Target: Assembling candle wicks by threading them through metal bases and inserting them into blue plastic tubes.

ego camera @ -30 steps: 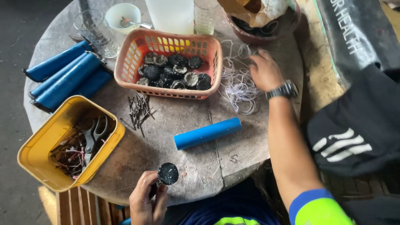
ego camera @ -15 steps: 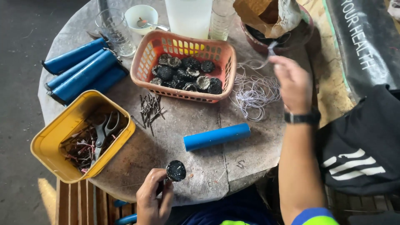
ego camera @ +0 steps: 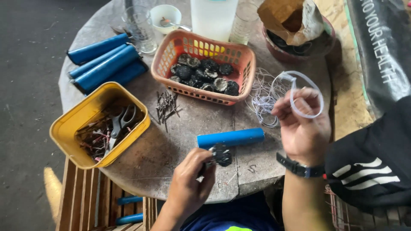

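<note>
The left hand [ego camera: 188, 184] is closed round a small dark stick, pinching it so that the black round disc [ego camera: 222, 156] at its tip stands just over the near edge of the worktop [ego camera: 141, 158]. The disc sits right beside a blue tube [ego camera: 231, 137] that lies flat on the wood, almost touching its underside.

The right hand [ego camera: 302, 126] is raised above the worktop, fingers curled and pinching a white rubber band [ego camera: 306, 96] — the loop hangs open and stretched between fingertips and thumb. A dark watch [ego camera: 299, 169] wraps that wrist. Just behind the band, a loose heap of more white bands [ego camera: 263, 102] lies on the wood.

Farther out, an orange basket [ego camera: 205, 47] holds a pile of black discs like the one held. Beside its left corner a small scatter of dark nails [ego camera: 166, 107] lies on the worktop. At the left rim a yellow tub [ego camera: 79, 117] tilts over the edge, with scissors [ego camera: 120, 124] and thin sticks inside. Beyond it, a bundle of blue tubes [ego camera: 105, 64] lies side by side.

At the far edge stand a clear glass [ego camera: 139, 28], a white cup [ego camera: 165, 15] with a spoon, a pale jug [ego camera: 212, 17] and a bowl with a brown paper bag [ego camera: 291, 19] in it.
</note>
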